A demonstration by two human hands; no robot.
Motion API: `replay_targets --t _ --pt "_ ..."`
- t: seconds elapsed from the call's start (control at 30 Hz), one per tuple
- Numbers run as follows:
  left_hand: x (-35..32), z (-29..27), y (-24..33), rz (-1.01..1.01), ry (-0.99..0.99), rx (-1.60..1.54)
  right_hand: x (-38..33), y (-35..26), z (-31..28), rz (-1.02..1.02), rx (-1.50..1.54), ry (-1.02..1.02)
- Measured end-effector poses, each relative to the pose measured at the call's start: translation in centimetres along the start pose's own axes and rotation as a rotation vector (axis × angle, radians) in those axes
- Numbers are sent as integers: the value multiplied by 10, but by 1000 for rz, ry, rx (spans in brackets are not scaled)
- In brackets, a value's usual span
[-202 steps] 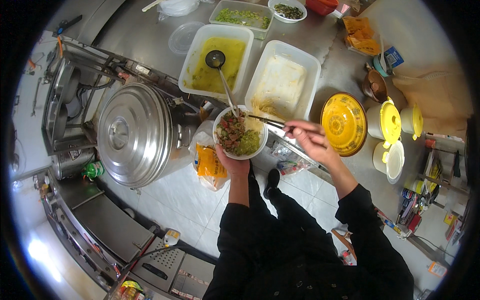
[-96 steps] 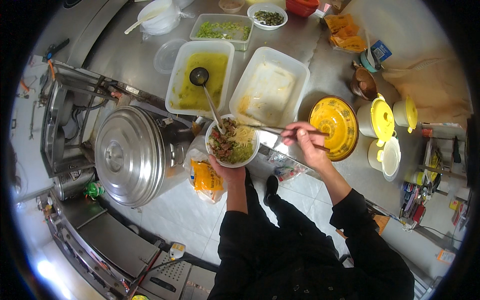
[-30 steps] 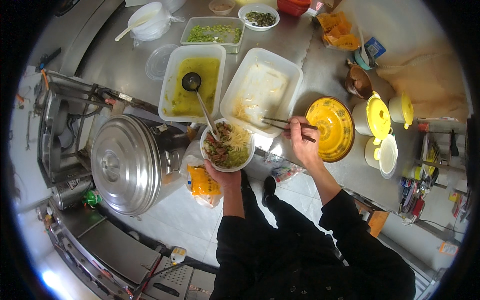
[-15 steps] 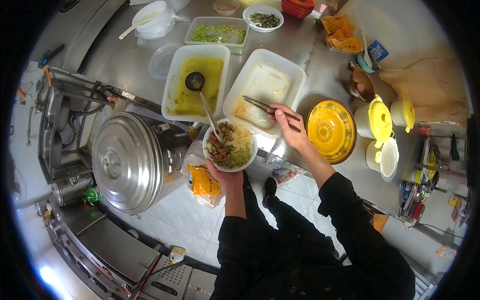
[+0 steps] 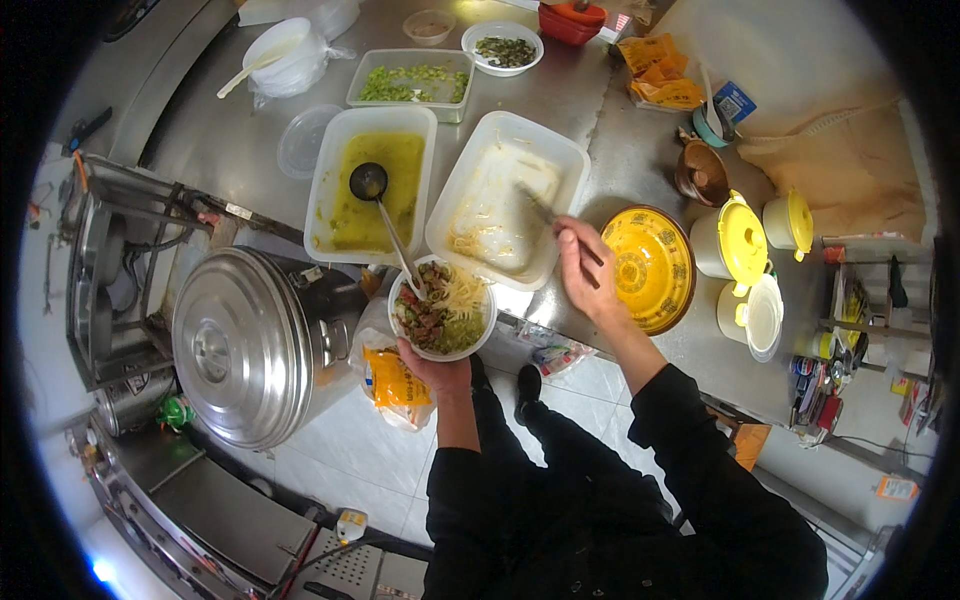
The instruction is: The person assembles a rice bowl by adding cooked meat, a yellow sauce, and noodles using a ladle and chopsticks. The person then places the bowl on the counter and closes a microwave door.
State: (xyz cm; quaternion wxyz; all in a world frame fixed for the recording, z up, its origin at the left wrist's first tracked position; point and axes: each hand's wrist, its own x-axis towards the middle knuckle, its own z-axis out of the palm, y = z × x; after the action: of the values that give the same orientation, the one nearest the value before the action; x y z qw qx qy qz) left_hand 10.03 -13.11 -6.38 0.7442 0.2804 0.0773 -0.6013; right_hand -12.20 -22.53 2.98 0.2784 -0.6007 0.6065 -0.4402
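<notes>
My left hand (image 5: 438, 374) is wrapped round the underside of a white bowl (image 5: 489, 322). In the bowl are diced brown and red topping (image 5: 424, 322), pale shreds (image 5: 464, 297) and a green chopped part (image 5: 458, 336). The long handle of a black ladle (image 5: 368, 181) slants down over the bowl, while its cup rests in a tub of yellow-green liquid (image 5: 322, 200). My right hand (image 5: 586, 268) is closed on chopsticks (image 5: 538, 206), blurred by motion. They point over a white tub (image 5: 470, 178) with a few pale shreds left (image 5: 468, 243) in its near-left corner.
Right of the tub sits a yellow patterned bowl (image 5: 645, 270), beside lidded yellow-and-white pots (image 5: 738, 243). A tub of chopped greens (image 5: 410, 85) and a white bowl of dark greens (image 5: 503, 48) stand behind. A large lidded steel pot (image 5: 235, 345) is at the left, near an orange packet (image 5: 397, 377).
The chopsticks have moved right, away from the shreds in the near-left corner of the tub. My left hand still holds the bowl. The whole view has shifted slightly.
</notes>
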Motion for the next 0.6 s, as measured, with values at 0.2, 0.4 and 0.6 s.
replay_targets --t 0.2,0.4,0.6 --pt "0 0 1 -10 1 -10 -18 3 -1 -52 -45 -150" --pt "2 0 2 -14 -9 -26 -38 -14 14 134 272 -132" --pt "2 7 0 3 28 -6 -7 2 15 279 434 -228"
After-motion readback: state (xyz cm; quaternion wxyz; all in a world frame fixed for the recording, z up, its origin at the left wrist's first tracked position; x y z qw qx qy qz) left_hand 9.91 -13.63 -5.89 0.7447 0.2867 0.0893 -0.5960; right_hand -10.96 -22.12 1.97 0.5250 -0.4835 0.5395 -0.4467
